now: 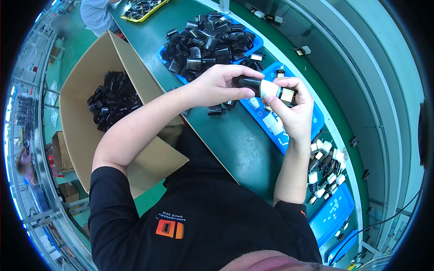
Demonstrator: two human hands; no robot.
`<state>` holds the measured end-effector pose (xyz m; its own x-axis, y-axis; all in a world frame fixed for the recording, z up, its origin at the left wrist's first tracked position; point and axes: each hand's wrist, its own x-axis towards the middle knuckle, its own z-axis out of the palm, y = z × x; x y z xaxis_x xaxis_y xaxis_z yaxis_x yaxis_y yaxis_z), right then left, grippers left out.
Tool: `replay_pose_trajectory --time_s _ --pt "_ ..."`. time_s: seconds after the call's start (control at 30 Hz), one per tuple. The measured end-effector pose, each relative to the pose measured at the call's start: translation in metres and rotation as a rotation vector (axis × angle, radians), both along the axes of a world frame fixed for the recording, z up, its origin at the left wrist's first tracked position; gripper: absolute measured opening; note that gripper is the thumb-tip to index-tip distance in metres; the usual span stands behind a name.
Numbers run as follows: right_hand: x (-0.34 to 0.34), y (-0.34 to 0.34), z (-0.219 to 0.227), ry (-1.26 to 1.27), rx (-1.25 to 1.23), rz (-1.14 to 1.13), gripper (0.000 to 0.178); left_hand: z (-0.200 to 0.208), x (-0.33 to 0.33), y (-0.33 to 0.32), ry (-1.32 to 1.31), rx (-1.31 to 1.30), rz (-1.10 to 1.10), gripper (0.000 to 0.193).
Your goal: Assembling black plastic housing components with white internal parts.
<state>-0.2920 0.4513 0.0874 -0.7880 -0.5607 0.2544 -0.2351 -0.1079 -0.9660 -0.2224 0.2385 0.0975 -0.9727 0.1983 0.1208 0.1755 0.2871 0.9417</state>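
In front of me, above the bench, my left hand [218, 85] is closed around a black plastic housing [251, 84]. My right hand [296, 110] pinches a white and cream cylindrical part [269, 88] with a black band and a cream end. The two pieces meet end to end; whether one sits inside the other I cannot tell. Just below both hands lies a blue tray [318, 116] with white pieces [274, 124] and a few similar cylindrical parts.
A blue tray [258, 43] heaped with black housings [210, 40] stands beyond my left hand. Left of the bench is a cardboard box [74, 97] holding more housings. Cylindrical parts [326, 158] pile up at right, near another blue tray [337, 212]. A person [97, 18] is at far left.
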Motion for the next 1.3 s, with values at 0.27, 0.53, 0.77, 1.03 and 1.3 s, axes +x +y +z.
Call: replay_pose_trajectory --time_s 0.27,0.53,0.77,1.03,1.3 --pt "-0.011 -0.009 -0.020 -0.106 -0.128 0.128 0.029 -0.001 -0.001 0.001 0.101 -0.135 -0.009 0.047" --pt "0.002 -0.028 -0.050 -0.818 -0.800 0.546 0.034 0.032 0.022 0.029 0.444 -0.190 0.035 0.053" --pt "0.018 -0.047 -0.073 -0.984 -0.993 0.693 0.026 0.031 0.028 0.044 0.784 -0.285 0.125 0.047" --pt "0.024 -0.041 -0.088 -1.402 -1.023 0.455 0.029 0.029 0.027 0.044 0.829 -0.429 0.165 0.046" --pt "0.022 -0.038 -0.067 -0.956 -0.890 0.491 0.023 0.028 0.026 0.047 0.824 -0.398 0.166 0.045"
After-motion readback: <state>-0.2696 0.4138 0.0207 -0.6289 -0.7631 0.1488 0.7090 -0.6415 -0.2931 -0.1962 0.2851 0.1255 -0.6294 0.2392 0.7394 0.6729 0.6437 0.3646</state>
